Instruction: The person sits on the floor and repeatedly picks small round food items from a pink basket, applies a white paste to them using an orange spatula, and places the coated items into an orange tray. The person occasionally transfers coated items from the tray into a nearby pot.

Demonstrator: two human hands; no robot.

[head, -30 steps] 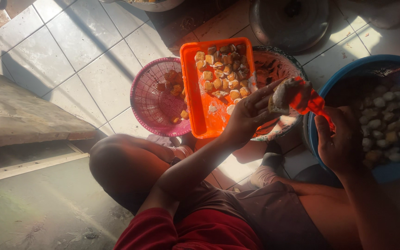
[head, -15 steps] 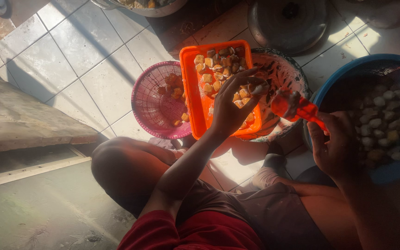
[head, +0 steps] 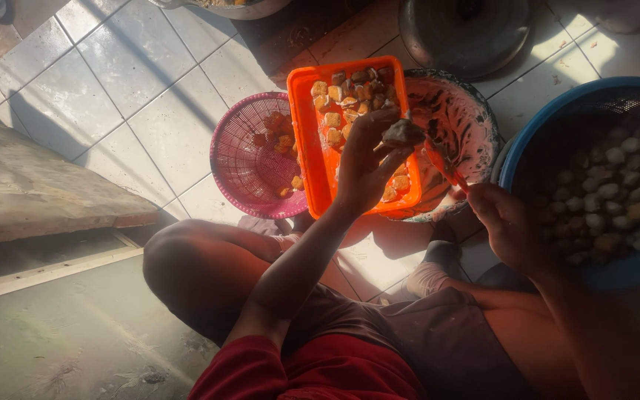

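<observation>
My left hand (head: 364, 167) reaches out over the orange rectangular tray (head: 307, 148) and holds a small greyish lump of food (head: 401, 133) between its fingertips. My right hand (head: 509, 226) grips a thin red-handled utensil (head: 446, 167) whose tip points up at that lump. The tray holds several browned cubes of food. It rests partly on a round patterned bowl (head: 468, 111) smeared with paste.
A pink round basket (head: 242, 159) with a few pieces sits left of the tray. A blue basin (head: 542, 126) full of pale balls stands at the right. A metal lid (head: 464, 33) lies at the top. My bent knee (head: 187, 259) is below, on a tiled floor.
My left hand moved left from beside the blue basin to over the orange tray, with the lump in its fingers. The right hand and utensil followed it leftward.
</observation>
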